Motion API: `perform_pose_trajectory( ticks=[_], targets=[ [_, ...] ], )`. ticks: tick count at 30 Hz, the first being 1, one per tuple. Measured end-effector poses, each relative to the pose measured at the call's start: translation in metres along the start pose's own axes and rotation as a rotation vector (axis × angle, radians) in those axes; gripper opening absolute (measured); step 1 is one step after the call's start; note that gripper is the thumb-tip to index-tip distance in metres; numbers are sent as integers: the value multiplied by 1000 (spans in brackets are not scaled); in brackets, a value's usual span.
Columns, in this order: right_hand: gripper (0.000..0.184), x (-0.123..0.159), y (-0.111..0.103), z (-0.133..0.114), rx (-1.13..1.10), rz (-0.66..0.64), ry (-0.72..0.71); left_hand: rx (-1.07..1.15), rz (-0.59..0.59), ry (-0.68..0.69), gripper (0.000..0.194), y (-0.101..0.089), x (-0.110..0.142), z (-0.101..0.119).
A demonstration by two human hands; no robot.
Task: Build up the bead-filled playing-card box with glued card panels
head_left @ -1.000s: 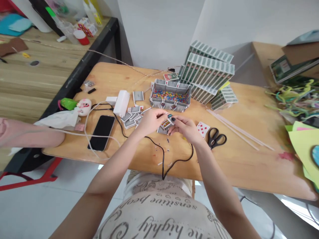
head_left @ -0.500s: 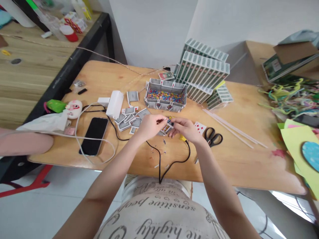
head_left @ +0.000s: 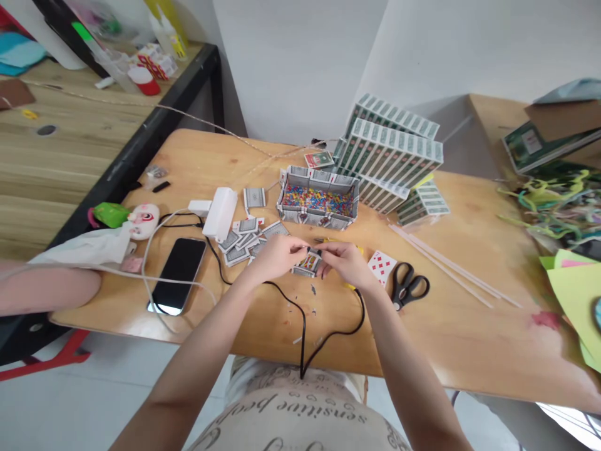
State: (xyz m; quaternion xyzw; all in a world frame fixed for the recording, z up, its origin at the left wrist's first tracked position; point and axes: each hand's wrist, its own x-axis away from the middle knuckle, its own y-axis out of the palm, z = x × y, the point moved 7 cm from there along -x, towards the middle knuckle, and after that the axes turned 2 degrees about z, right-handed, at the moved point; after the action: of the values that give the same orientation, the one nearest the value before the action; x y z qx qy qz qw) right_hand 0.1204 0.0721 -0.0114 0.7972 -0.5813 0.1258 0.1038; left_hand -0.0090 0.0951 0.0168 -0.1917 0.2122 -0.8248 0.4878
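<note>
Both hands meet over a small piece made of folded playing cards [head_left: 307,263], its picture side facing up. My left hand [head_left: 280,255] pinches at its upper left edge with thumb and forefinger. From the other side, my right hand [head_left: 346,262] has its fingers closed at the upper right edge; the fingertips partly hide the piece. A yellow tool with a black cord [head_left: 304,313] lies partly hidden behind my right hand. Beside that hand are a seven of diamonds [head_left: 381,267] and black-handled scissors [head_left: 407,287]. Loose cards [head_left: 239,244] lie left of my left hand.
An open box of cards [head_left: 318,216] holds colourful small bits. Behind it stand stacked green card boxes [head_left: 394,150]. A phone [head_left: 179,272], white adapter [head_left: 220,213] and cables lie left. Clear sticks [head_left: 451,266] are right. Another person's arm [head_left: 49,285] rests at the left edge.
The view has tilted, so the table sits lower in the picture. The folded card piece now shows more of its picture side between my hands. The phone's screen shows a bright patch at its lower end.
</note>
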Motion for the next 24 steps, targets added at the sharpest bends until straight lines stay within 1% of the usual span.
perform_pose_trajectory(
  ticks=[3,6,9,11,17,19,21,24],
  targets=[
    [25,-5,4,-4,-28,-54,19,62,-58,-37,30,-7,-1,-7],
    [26,-7,7,-11,-80,-110,41,145,-106,-53,30,-14,0,-9],
    [24,-8,10,-14,-98,-148,67,185,-115,-78,31,-19,3,-11],
    [22,-9,13,-13,-101,-148,70,185,-94,-95,31,-20,6,-13],
    [17,-8,16,-6,-66,-31,-7,135,23,-138,27,-14,9,-17],
    [15,-5,16,-4,-53,-34,-29,148,54,-159,25,-11,9,-18],
    [15,-1,15,-3,-48,-48,-39,168,52,-167,23,-7,9,-17],
    [19,7,8,-1,-46,-52,-27,181,-32,-150,24,-2,9,-13]
  ],
)
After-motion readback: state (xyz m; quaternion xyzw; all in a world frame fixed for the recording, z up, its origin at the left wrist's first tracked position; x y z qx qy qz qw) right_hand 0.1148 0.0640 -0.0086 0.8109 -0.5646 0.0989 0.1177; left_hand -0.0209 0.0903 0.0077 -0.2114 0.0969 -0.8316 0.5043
